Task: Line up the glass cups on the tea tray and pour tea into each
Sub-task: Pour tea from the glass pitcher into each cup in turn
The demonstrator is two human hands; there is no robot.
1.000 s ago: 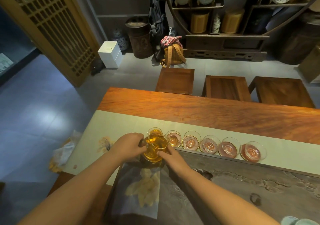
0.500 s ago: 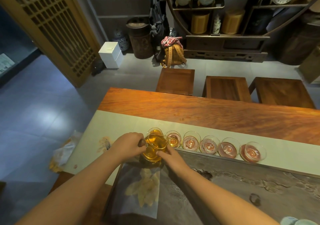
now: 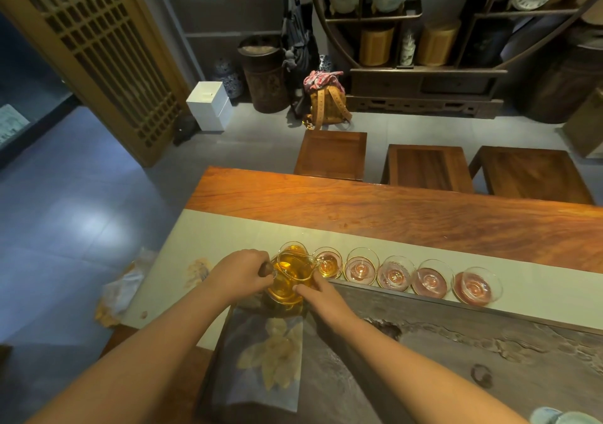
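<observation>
A glass pitcher (image 3: 288,280) of amber tea is tilted to the right, its spout over the second glass cup (image 3: 328,262), which holds some tea. My left hand (image 3: 241,272) grips the pitcher's dark handle. My right hand (image 3: 321,296) rests its fingers against the pitcher's near right side. A cup full of tea (image 3: 293,249) stands just behind the pitcher. To the right, several more glass cups run in a row, from one (image 3: 361,265) to the last (image 3: 477,286), along the far edge of the dark stone tea tray (image 3: 456,342).
A pale runner (image 3: 228,237) covers the wooden table (image 3: 391,208). A leaf-printed cloth (image 3: 267,358) lies on the tray's left end under the pitcher. Three wooden stools (image 3: 331,154) stand beyond the table. A pale ceramic item (image 3: 561,417) shows at the bottom right corner.
The pitcher has tipped a little further right toward the second cup, and that cup now holds more amber tea. Both hands stay where they were.
</observation>
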